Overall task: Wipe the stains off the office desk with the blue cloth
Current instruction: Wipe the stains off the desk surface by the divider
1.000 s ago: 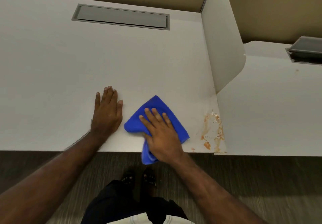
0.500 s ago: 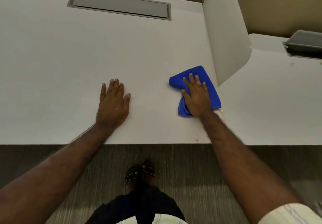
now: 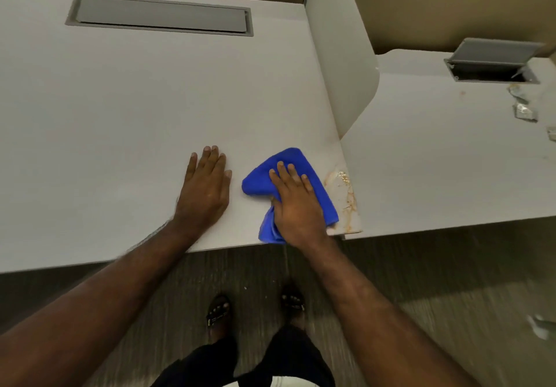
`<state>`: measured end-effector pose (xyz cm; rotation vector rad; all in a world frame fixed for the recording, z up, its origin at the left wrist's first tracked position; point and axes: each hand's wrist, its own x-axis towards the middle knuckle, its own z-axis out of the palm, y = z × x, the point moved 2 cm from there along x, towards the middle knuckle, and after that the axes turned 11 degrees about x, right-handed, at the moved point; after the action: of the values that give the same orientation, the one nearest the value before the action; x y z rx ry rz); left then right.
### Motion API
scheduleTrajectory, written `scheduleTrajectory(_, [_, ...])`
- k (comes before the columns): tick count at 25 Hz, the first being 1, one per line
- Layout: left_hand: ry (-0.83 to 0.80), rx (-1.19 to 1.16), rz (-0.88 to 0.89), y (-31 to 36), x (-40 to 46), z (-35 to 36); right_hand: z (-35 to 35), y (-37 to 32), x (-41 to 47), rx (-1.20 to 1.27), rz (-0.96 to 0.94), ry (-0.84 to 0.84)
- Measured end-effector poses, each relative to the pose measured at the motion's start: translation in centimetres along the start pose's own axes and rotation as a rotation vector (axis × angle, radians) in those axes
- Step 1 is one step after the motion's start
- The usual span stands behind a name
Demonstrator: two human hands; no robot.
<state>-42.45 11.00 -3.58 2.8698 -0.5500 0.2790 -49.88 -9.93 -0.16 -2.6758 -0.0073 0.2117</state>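
Head view: right hand (image 3: 296,206) flat on blue cloth (image 3: 323,197), left hand (image 3: 206,189) splayed on desk (image 3: 120,116), no writing.

- We are at an office workstation: a white desk (image 3: 120,116) with a grey cable-access flap (image 3: 161,15).
- A white divider panel (image 3: 340,64) separates us from the neighbouring desk (image 3: 451,161); carpet (image 3: 421,266) lies underfoot.

Bright blue cloth (image 3: 301,164), white desk (image 3: 135,101), orange-brown stains (image 3: 346,194), grey hatch (image 3: 159,15), grey streaked carpet (image 3: 451,266)
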Motion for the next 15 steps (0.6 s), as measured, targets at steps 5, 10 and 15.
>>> scheduleTrajectory(5, [-0.044, -0.017, 0.014, 3.8, 0.3, -0.1, -3.0, 2.1, 5.3, -0.011, 0.007, -0.03])
scheduleTrajectory(10, [0.011, -0.007, -0.004, 4.7, -0.5, 0.4, 1.0, 1.1, -3.2, -0.006, -0.19, -0.053])
scheduleTrajectory(15, [0.044, 0.07, -0.028, 4.9, -0.3, 0.9, -1.0, 5.5, -3.0, -0.017, -0.269, -0.118])
